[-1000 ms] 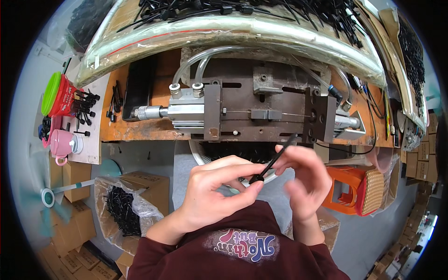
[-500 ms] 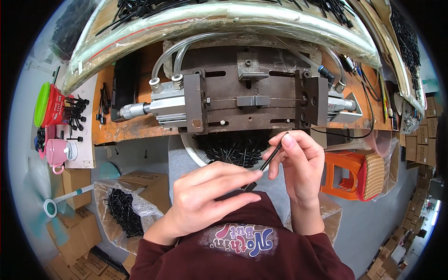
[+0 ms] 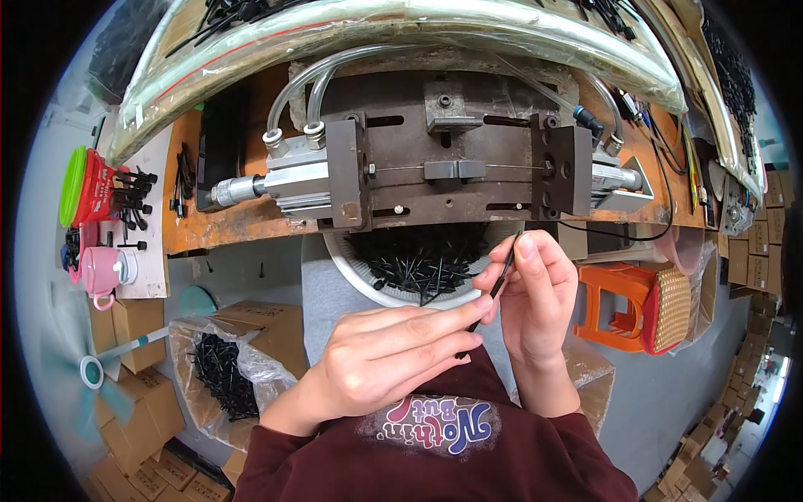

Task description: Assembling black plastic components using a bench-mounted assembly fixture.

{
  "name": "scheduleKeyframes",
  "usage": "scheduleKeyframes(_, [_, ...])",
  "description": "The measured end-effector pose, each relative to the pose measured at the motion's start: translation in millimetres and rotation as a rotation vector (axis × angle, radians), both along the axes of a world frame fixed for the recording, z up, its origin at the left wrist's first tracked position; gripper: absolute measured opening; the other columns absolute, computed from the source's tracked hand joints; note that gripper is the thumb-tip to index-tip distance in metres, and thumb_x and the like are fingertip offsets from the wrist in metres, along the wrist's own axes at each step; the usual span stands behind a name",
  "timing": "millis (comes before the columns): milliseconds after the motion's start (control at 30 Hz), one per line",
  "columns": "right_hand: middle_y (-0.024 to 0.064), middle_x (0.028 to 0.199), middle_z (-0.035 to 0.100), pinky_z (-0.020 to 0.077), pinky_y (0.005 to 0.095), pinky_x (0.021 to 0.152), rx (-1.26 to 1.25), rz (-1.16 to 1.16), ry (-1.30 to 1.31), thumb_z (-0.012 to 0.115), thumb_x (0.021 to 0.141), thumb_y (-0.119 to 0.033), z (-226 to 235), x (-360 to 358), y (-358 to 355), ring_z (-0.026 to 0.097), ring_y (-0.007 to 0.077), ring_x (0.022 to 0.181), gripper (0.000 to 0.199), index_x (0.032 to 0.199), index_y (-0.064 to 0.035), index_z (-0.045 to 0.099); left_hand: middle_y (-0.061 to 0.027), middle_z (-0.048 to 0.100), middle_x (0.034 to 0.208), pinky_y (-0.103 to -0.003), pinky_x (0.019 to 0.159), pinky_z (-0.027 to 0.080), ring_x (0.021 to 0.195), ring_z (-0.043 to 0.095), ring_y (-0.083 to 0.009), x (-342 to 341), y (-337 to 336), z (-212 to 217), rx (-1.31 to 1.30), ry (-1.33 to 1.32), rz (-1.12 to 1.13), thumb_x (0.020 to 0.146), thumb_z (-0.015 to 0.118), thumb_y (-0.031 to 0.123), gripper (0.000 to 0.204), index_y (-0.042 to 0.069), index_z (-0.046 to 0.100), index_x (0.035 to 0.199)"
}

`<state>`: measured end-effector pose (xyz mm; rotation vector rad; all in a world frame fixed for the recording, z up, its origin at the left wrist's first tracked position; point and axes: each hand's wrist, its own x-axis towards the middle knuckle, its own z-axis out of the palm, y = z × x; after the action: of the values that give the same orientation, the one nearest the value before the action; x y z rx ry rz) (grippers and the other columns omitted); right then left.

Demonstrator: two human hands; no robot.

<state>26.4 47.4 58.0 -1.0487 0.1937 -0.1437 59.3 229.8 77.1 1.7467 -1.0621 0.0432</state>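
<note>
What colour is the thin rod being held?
The thin rod is black, clearest in the head view.

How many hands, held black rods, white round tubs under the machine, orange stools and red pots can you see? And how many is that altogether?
Hands: 2 (left hand, right hand)
Held black rod: 1
White tub: 1
Orange stool: 1
Red pot: 1
Total: 6

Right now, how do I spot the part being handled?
Below the brown metal fixture is a white tub. Near its right rim, the left hand and right hand hold a slender black rod, slanting up rightward. Unlike the black pieces heaped in the tub, it is held.
</note>
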Motion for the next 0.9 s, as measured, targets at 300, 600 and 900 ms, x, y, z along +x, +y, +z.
scheduleKeyframes(300, [0.0188, 0.077, 0.068, 0.0496, 0.0247, 0.05, 0.066, -0.019, 0.036, 0.049, 0.101, -0.019, -1.2, -0.1, 2.4, 0.06, 0.0153, 0.049, 0.026, 0.096, 0.0045, 0.06, -0.0153, 0.069, 0.111, -0.029, 0.068, 0.059, 0.082, 0.071, -0.0228, -1.5, -1.6, -3.4, 0.001, -0.022, 0.034, 0.062, 0.08, 0.003, 0.028, -0.001, 0.074, 0.089])
scheduleKeyframes(600, [0.0198, 0.078, 0.068, 0.0492, 0.0238, 0.05, -0.075, -0.039, -0.037, 0.05, 0.1, -0.017, -2.4, -1.5, 4.3, 0.061, 0.0153, 0.05, 0.025, 0.096, 0.0056, 0.06, -0.0145, 0.069, 0.111, -0.03, 0.07, 0.059, 0.083, 0.071, -0.0233, -1.6, -1.6, -5.8, 0.003, -0.04, 0.046, 0.061, 0.08, 0.003, 0.029, -0.001, 0.074, 0.089])
scheduleKeyframes(900, [0.0202, 0.079, 0.068, 0.0506, 0.0247, 0.05, -0.082, -0.016, -0.102, 0.051, 0.099, -0.012, -2.1, -2.9, 6.0, 0.062, 0.016, 0.051, 0.02, 0.096, 0.0063, 0.06, -0.0158, 0.069, 0.11, -0.03, 0.069, 0.059, 0.082, 0.07, -0.0236, -0.6, -1.9, -4.9, -0.019, -0.018, 0.045, 0.061, 0.08, 0.003, 0.03, -0.002, 0.073, 0.089])
